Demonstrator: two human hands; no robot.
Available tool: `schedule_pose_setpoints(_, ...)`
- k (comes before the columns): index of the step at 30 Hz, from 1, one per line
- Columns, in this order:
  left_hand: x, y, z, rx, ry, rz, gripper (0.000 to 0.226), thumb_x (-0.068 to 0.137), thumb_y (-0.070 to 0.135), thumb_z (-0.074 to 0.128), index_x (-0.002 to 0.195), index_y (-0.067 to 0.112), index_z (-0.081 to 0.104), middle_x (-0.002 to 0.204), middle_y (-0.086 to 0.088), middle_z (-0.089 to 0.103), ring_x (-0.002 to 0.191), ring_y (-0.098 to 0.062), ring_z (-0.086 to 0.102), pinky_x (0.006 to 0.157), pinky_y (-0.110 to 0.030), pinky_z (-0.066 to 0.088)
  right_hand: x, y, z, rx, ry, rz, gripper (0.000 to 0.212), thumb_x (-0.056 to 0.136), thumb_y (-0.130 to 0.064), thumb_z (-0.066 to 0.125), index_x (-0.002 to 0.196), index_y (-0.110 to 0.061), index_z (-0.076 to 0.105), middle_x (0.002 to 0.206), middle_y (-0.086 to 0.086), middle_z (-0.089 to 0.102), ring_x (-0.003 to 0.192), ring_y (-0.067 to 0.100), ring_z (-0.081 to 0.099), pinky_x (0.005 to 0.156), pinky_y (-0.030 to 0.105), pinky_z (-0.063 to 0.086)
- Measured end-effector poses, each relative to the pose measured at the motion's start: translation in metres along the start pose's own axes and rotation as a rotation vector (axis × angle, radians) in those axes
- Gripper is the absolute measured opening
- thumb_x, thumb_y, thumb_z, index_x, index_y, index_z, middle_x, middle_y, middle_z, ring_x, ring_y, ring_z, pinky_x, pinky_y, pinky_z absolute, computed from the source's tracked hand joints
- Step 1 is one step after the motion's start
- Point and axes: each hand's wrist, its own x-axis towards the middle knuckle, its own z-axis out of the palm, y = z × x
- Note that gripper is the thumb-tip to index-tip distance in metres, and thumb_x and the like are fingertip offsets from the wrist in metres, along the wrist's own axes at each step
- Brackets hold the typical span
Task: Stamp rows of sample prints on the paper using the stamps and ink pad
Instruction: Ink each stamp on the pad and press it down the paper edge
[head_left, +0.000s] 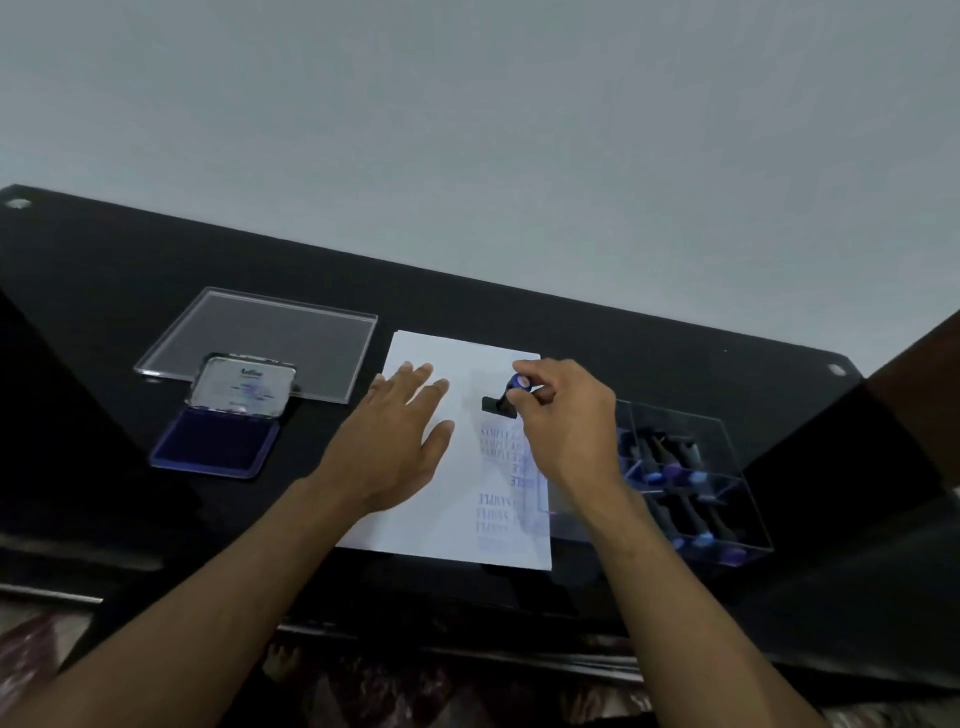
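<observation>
A white sheet of paper (457, 364) lies on the black table (104, 291), with rows of blue SAMPLE prints (501, 441) down its right side. My right hand (569, 421) grips a black stamp with a blue knob (506, 397), its base down on the paper just above the prints. My left hand (395, 441) rests flat with straight fingers on the paper's left part. An open ink pad (218, 447) with a blue cushion and a raised lid sits to the left of the paper.
A clear acrylic lid (291, 332) lies flat behind the ink pad. A clear compartment box (685, 478) with several more stamps stands right of the paper. A grey wall runs behind the table's far edge.
</observation>
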Motion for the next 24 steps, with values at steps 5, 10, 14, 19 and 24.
schedule_pose_setpoints(5,0.015,0.0,0.012,0.001,-0.036,-0.003,0.063,0.101,0.057,0.029,0.155,0.027,0.033,0.166,0.003,0.019,0.155,-0.019,0.01,0.122,-0.038,0.005,0.014,0.008,0.0,-0.057,-0.019,0.01,0.024,0.088,-0.02,0.071,0.113,-0.018,0.073,0.108,-0.005,0.067,0.087,0.005,0.061,0.08,0.007,0.045)
schedule_pose_setpoints(10,0.031,-0.006,0.021,0.034,-0.08,-0.007,0.072,0.093,0.061,0.019,0.156,0.028,0.03,0.167,0.003,0.016,0.155,-0.021,0.007,0.124,-0.042,0.004,0.025,0.011,0.004,-0.101,-0.074,-0.001,0.024,0.09,-0.019,0.07,0.113,-0.017,0.073,0.11,-0.002,0.067,0.09,0.009,0.064,0.087,0.02,0.052)
schedule_pose_setpoints(14,0.042,-0.011,0.025,0.068,-0.104,0.0,0.075,0.092,0.062,0.016,0.157,0.028,0.027,0.168,0.002,0.014,0.155,-0.022,0.004,0.125,-0.045,0.004,0.033,0.012,0.007,-0.118,-0.116,-0.009,0.027,0.089,-0.019,0.07,0.116,-0.015,0.072,0.115,-0.001,0.066,0.094,0.011,0.064,0.091,0.021,0.051)
schedule_pose_setpoints(19,0.048,-0.017,0.03,0.102,-0.102,0.024,0.072,0.094,0.06,0.017,0.157,0.027,0.029,0.167,0.0,0.016,0.155,-0.024,0.004,0.126,-0.049,0.006,0.039,0.017,0.015,-0.156,-0.154,-0.025,0.028,0.089,-0.019,0.07,0.117,-0.015,0.071,0.117,0.0,0.067,0.098,0.012,0.064,0.094,0.022,0.049)
schedule_pose_setpoints(24,0.047,-0.024,0.038,0.105,-0.109,0.033,0.069,0.096,0.058,0.021,0.155,0.025,0.034,0.166,-0.002,0.02,0.155,-0.025,0.007,0.125,-0.05,0.005,0.042,0.021,0.02,-0.172,-0.173,-0.056,0.025,0.089,-0.018,0.07,0.114,-0.013,0.073,0.116,0.002,0.069,0.095,0.012,0.066,0.092,0.02,0.048)
